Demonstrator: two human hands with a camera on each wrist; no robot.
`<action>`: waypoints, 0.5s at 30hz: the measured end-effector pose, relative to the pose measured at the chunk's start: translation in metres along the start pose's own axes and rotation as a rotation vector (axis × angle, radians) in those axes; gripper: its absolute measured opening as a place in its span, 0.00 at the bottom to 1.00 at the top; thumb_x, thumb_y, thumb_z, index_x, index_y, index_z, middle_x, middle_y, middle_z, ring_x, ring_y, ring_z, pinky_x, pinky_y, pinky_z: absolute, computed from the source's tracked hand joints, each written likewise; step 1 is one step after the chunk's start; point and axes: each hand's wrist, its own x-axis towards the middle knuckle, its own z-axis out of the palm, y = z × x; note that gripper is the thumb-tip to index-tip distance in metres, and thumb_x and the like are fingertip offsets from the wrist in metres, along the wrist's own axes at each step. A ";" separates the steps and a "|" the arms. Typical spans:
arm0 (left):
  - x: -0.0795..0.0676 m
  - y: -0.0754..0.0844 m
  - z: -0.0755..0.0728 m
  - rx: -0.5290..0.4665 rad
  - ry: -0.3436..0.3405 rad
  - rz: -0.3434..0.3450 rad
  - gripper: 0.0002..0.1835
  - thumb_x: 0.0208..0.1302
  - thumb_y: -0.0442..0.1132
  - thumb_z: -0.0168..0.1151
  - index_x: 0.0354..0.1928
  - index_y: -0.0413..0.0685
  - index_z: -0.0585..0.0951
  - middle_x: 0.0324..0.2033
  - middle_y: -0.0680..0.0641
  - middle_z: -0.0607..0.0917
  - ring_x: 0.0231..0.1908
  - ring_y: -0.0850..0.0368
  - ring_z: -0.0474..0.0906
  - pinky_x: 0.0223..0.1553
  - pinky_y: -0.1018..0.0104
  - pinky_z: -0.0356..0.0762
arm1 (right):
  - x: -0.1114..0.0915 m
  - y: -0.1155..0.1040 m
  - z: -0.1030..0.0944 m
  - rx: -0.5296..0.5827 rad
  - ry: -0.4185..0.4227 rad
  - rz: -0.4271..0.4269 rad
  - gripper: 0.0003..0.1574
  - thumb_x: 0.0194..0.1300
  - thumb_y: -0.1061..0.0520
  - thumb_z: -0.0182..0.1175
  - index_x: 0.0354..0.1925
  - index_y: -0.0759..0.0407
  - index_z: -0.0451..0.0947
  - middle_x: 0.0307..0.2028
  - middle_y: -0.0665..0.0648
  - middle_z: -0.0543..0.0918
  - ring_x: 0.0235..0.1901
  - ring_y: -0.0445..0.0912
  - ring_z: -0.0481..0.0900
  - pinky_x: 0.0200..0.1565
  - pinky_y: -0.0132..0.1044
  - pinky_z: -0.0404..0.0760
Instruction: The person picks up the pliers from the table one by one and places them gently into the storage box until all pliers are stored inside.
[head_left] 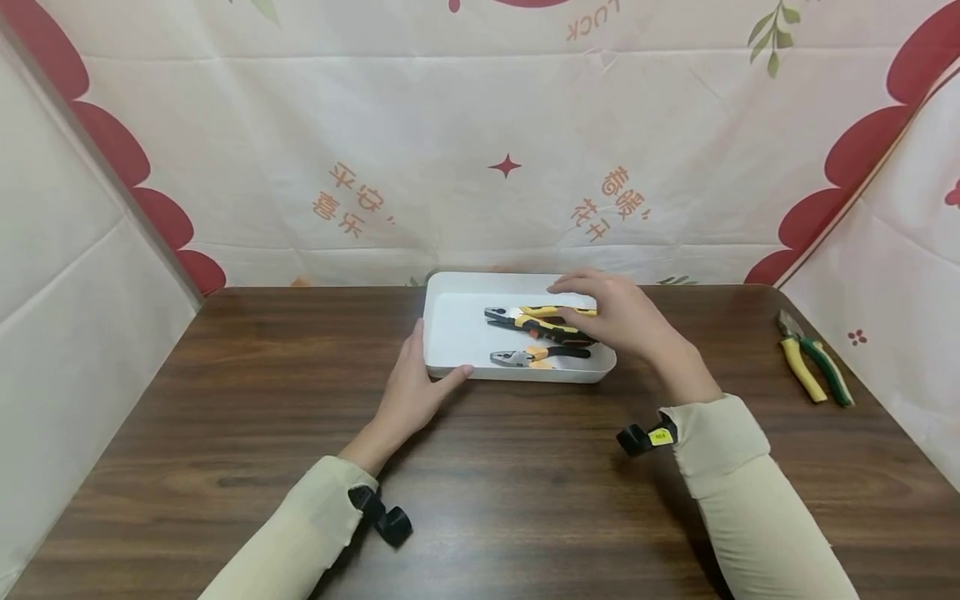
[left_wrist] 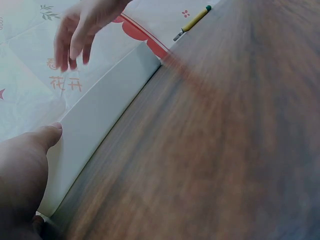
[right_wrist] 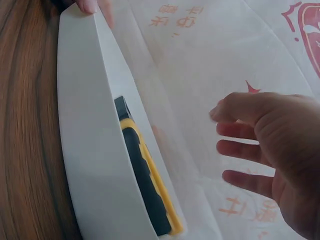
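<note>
A shallow white tray (head_left: 457,325) sits at the far edge of the table. My left hand (head_left: 416,379) holds its near left corner, the thumb on the front rim and the fingers along the left side. Black-and-yellow pliers (head_left: 551,329) lie in the tray, their jaws to the left. Nearer the front wall are combination pliers (head_left: 517,358) with black and orange handles. My right hand (head_left: 611,312) hovers over the tray's right end, fingers spread and loosely bent, partly hiding the black-and-yellow handles. In the right wrist view, that hand (right_wrist: 280,145) holds nothing.
Diagonal cutters (head_left: 813,358) with yellow and green handles lie on the wooden table (head_left: 510,483) near its right edge. A printed white cloth (head_left: 465,125) hangs right behind the tray, and pale walls rise at both sides.
</note>
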 end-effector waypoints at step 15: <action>0.000 -0.002 0.001 0.001 0.001 0.020 0.59 0.62 0.63 0.67 0.81 0.43 0.44 0.79 0.37 0.55 0.78 0.43 0.54 0.76 0.44 0.58 | -0.052 0.012 -0.043 -0.149 0.145 0.010 0.19 0.62 0.60 0.70 0.52 0.54 0.86 0.51 0.58 0.87 0.51 0.57 0.85 0.52 0.58 0.81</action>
